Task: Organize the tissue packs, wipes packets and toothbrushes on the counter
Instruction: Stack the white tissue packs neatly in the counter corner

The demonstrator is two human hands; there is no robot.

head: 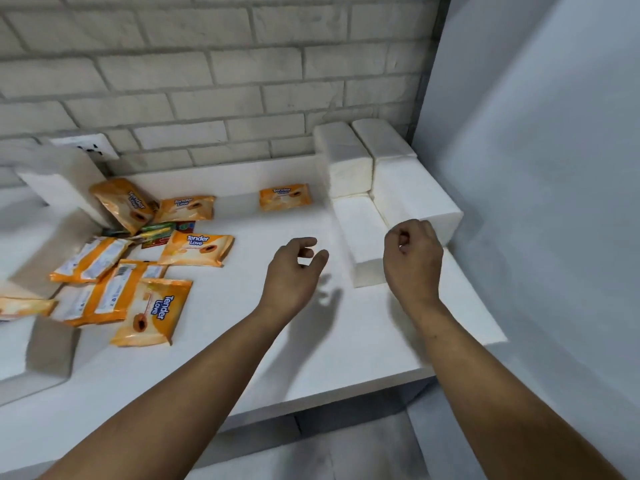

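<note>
Tissue packs (391, 188) stand stacked in the counter's (311, 341) right corner; wipes (152, 310) and toothbrushes (166, 233) lie jumbled at left. The left hand (294, 268) hovers half-curled and empty. The right hand (412, 258) is curled tighter, nothing visible in it. Best to reach left, take one packet at a time and lay it flat beside the lone packet (284, 197).

White tissue packs (414, 197) are sitting grouped in the right rear corner of the desk (242, 341). Orange wipes packets (152, 310) are lying scattered at left, with packaged toothbrushes (162, 233) among them. A single wipes packet (284, 196) is lying apart near the wall.
</note>
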